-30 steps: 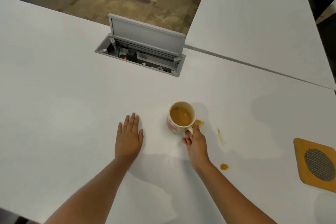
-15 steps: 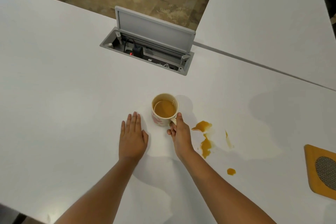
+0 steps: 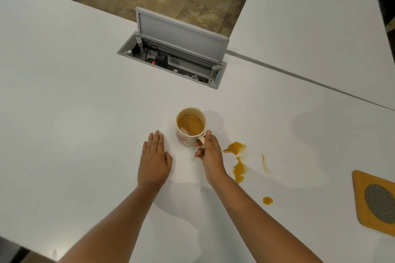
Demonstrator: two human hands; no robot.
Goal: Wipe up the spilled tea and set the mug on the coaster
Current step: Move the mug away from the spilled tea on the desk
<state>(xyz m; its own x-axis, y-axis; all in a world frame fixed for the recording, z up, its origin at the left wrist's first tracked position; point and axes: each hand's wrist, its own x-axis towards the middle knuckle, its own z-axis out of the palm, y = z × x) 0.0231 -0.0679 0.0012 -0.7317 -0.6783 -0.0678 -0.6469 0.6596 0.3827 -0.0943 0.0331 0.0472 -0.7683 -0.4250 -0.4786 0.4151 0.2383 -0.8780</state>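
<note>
A cream mug point(image 3: 188, 136) with a pink pattern stands upright on the white table point(image 3: 74, 113), about half full of tea. My right hand point(image 3: 210, 156) grips its handle from the near side. My left hand point(image 3: 155, 160) lies flat on the table just left of the mug, fingers straight. Spilled tea point(image 3: 238, 159) lies in orange puddles and streaks right of my right hand, with a separate drop point(image 3: 267, 200) nearer me. An orange square coaster point(image 3: 361, 194) with a grey mesh disc sits at the right edge, partly cut off. No cloth is in view.
A grey cable box point(image 3: 173, 60) with its lid raised is sunk into the table beyond the mug, plugs and cables inside. A second white table point(image 3: 310, 28) adjoins at the back right. Carpet floor shows beyond.
The mug has moved left off the spill with my right hand on its handle, uncovering the puddles. My left hand stays flat on the table.
</note>
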